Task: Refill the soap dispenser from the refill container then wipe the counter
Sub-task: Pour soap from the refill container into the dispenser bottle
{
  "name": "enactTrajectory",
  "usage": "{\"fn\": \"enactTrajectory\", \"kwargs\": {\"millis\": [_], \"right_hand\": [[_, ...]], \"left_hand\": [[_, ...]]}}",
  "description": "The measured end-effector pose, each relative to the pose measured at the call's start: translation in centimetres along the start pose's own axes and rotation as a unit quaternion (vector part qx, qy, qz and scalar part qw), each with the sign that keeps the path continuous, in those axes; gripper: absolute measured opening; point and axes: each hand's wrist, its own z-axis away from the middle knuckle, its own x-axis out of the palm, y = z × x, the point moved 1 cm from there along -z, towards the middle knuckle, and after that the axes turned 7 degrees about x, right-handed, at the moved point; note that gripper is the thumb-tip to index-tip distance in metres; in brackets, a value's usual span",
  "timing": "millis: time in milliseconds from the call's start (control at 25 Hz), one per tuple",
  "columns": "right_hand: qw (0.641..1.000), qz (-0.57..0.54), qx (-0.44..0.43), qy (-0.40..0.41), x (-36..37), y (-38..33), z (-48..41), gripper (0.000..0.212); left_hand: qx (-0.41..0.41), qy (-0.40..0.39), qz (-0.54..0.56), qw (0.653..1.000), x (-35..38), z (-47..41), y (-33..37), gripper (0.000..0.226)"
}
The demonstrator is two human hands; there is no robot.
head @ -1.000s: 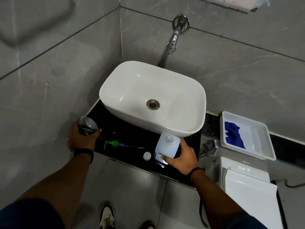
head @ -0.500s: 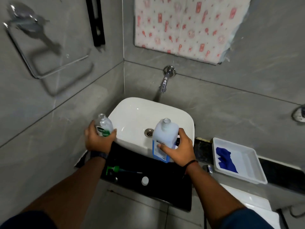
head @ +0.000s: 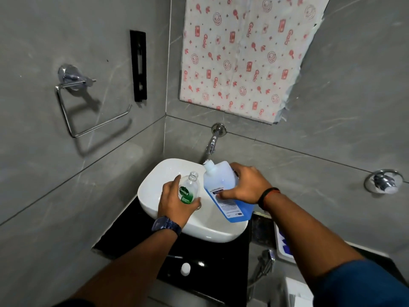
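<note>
Over the white basin (head: pixel 212 234), left hand (head: pixel 174 203) wrapped round the uncapped soap dispenser (head: pixel 191 187), upright, right hand (head: pixel 244 185) clasping the blue refill container (head: pixel 219 180), tilted toward it, mouths apart, white cap (head: pixel 185 268) on the counter (head: pixel 221 275) before the basin.

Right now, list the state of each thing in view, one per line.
Soap dispenser: uncapped, upright, gripped by left hand over sink.
Refill container: uncapped, tilted toward dispenser, gripped by right hand.
White cap: off, lying on black counter.
Tap: no water visible.
Towel ring: empty.
</note>
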Motion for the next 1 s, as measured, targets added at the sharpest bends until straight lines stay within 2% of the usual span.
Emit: {"fn": "enactTrajectory", "kwargs": {"millis": [160,320,800,1000], "right_hand": [[0.996,0.074,0.003,-0.042,-1.7,0.1,0.0,0.066],[0.993,0.097,0.002,-0.062,-2.6,-0.1,0.0,0.064],[0.979,0.173,-0.005,-0.103,-3.4,-0.8,-0.7,0.086],[0.978,0.178,-0.003,-0.109,-3.5,-0.6,-0.9,0.086]], "left_hand": [[0.001,-0.014,-0.009,1.000,0.0,0.2,0.9,0.093],[0.000,-0.025,-0.012,1.000,0.2,0.4,1.6,0.092],[0.016,-0.025,-0.011,1.000,1.1,0.5,1.5,0.091],[0.018,-0.030,-0.008,0.999,1.6,0.4,1.6,0.090]]}}
